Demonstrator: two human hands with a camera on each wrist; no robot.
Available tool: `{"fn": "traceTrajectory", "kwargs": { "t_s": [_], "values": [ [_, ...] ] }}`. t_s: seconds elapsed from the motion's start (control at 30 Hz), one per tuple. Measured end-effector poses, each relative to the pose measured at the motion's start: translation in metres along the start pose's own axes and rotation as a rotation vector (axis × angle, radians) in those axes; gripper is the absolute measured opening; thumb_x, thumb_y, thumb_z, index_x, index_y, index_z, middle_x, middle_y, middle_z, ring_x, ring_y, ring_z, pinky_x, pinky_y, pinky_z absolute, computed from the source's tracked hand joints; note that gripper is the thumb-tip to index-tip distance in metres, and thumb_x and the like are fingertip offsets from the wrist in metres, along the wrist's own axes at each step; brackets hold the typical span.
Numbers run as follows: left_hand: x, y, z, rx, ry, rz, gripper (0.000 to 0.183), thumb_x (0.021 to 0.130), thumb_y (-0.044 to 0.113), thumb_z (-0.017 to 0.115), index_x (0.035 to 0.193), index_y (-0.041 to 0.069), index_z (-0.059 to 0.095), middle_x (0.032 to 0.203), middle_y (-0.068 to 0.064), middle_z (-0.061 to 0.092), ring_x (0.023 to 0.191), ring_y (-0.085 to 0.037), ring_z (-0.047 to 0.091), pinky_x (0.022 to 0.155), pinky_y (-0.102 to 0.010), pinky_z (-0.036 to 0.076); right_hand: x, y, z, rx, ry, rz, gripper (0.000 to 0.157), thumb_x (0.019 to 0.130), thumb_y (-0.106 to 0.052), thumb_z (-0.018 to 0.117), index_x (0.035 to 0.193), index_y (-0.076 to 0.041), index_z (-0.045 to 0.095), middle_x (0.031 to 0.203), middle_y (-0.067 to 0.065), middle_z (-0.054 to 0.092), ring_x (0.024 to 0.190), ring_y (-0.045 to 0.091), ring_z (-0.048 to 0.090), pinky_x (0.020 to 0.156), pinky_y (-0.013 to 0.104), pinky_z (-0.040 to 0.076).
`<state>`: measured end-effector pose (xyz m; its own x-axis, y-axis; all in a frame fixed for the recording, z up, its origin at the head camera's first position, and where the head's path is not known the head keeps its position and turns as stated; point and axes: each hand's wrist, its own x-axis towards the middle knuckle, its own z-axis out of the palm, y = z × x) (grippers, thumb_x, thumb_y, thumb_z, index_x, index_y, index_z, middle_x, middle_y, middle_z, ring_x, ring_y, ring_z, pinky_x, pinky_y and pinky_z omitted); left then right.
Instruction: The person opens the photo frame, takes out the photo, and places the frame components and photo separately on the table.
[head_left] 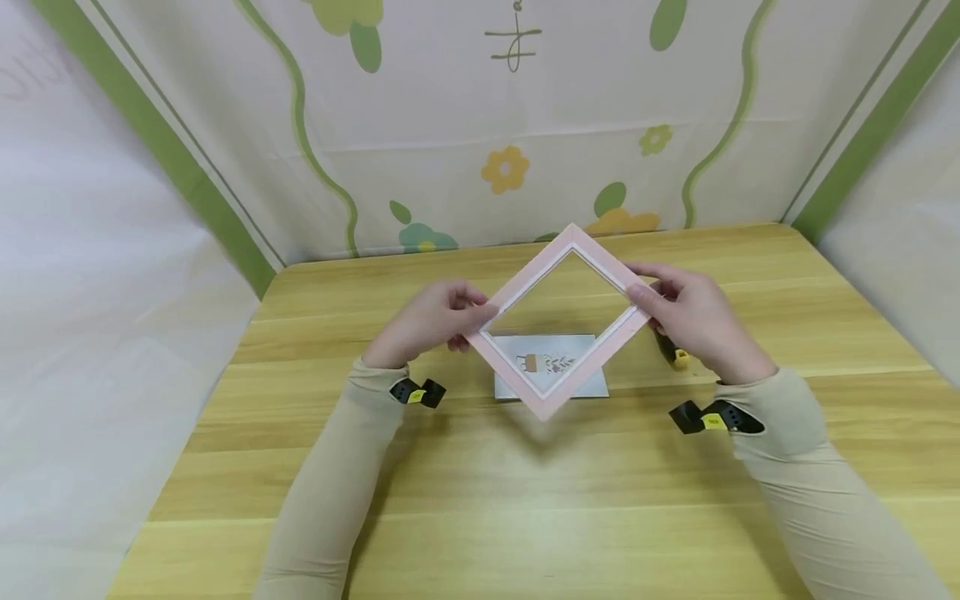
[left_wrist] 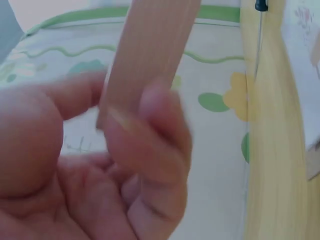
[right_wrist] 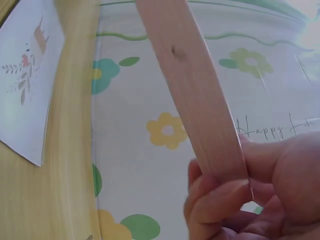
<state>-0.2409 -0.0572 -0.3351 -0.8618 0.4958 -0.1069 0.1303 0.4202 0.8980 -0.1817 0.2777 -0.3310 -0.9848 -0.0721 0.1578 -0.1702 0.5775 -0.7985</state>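
Both hands hold a pink picture frame (head_left: 517, 392) with a white inner edge, raised above the table and turned so one corner points down. Its opening is see-through. My left hand (head_left: 438, 321) pinches the left corner between thumb and fingers; my right hand (head_left: 690, 317) grips the right corner the same way. In the wrist views only the frame's narrow pink side (left_wrist: 155, 45) shows, with a small dark mark on it in the right wrist view. Under the frame lies a white picture sheet (head_left: 592, 383) printed with a brown shape and a leafy sprig, partly hidden by the frame.
A black and yellow handle (head_left: 678, 357) lies on the wooden table (head_left: 525, 517), partly behind my right hand. In the left wrist view a screwdriver (left_wrist: 260, 30) with a thin metal shaft shows. A flowered cloth (head_left: 562, 92) hangs behind the table.
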Motion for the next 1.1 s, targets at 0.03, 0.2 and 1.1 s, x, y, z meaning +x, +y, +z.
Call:
{"fn": "traceTrajectory", "kwargs": {
  "t_s": [0.03, 0.2, 1.1],
  "values": [
    [0.000, 0.001, 0.001, 0.000, -0.025, 0.013, 0.032, 0.095, 0.030, 0.069, 0.118, 0.008, 0.064, 0.086, -0.016, 0.065, 0.060, -0.026, 0.060, 0.054, -0.033, 0.052, 0.000, 0.000, 0.000, 0.002, 0.037, 0.002, 0.046, 0.101, -0.035, 0.057, 0.139, -0.010, 0.058, 0.091, 0.015, 0.063, 0.065, 0.022, 0.054, 0.049, 0.025, 0.045],
    [-0.002, 0.006, 0.007, -0.004, -0.134, 0.052, 0.034, 0.097, 0.022, 0.067, 0.128, 0.008, 0.061, 0.086, -0.017, 0.065, 0.057, -0.025, 0.063, 0.052, -0.034, 0.055, 0.002, -0.001, 0.001, 0.108, 0.172, 0.042, 0.041, 0.099, -0.037, 0.060, 0.129, -0.009, 0.065, 0.084, 0.009, 0.060, 0.067, 0.019, 0.052, 0.051, 0.022, 0.044],
    [0.009, 0.002, 0.011, -0.190, 0.008, -0.054, 0.048, 0.100, 0.015, 0.060, 0.141, 0.007, 0.036, 0.098, -0.023, 0.060, 0.067, -0.032, 0.068, 0.075, -0.057, 0.056, 0.012, 0.002, 0.043, 0.153, -0.040, -0.061, 0.068, 0.102, -0.020, 0.057, 0.159, -0.015, 0.020, 0.111, 0.017, 0.068, 0.089, 0.025, 0.065, 0.072, 0.029, 0.057]
  ]
}}
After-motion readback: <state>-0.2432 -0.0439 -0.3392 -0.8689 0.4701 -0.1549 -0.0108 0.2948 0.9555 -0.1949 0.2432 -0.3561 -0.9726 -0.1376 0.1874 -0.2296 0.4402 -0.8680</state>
